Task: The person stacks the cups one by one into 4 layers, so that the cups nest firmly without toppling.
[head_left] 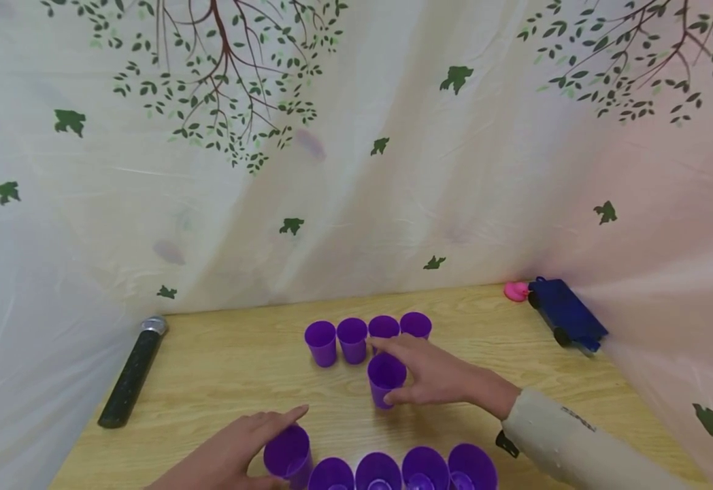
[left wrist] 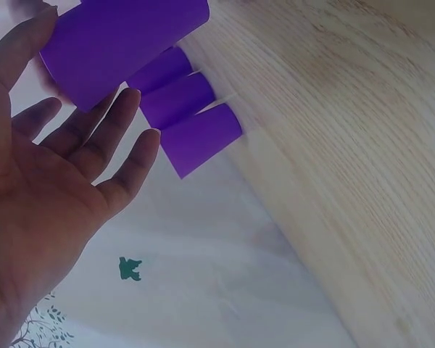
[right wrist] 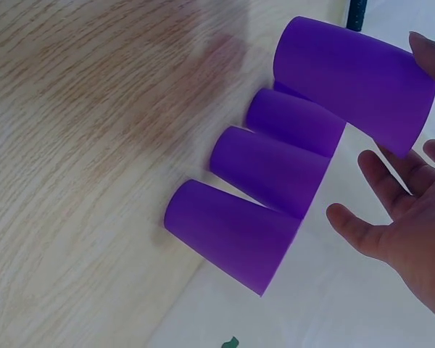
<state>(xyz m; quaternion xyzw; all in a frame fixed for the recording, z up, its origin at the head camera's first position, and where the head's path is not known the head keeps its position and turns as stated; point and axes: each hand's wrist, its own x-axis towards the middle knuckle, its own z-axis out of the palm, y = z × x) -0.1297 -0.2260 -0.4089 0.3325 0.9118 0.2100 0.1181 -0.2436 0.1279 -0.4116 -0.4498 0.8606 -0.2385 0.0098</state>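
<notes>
Near the middle of the table, my right hand (head_left: 433, 371) holds a purple cup (head_left: 386, 381) between thumb and fingers, just in front of a back row of purple cups (head_left: 321, 344). In the right wrist view, the thumb touches the rim of that cup (right wrist: 355, 83). At the front left, my left hand (head_left: 234, 446) has its thumb and fingers around another purple cup (head_left: 292, 463), the leftmost in a front row. In the left wrist view, the thumb meets the rim of this cup (left wrist: 123, 51). Several more front-row cups (head_left: 426, 469) stand beside it, mouths up.
A black microphone (head_left: 130, 378) lies at the table's left edge. At the back right are a pink rubber duck (head_left: 516, 291) and a dark blue toy vehicle (head_left: 565, 313). A leaf-printed white curtain (head_left: 344, 184) hangs behind the wooden tabletop (head_left: 228, 361).
</notes>
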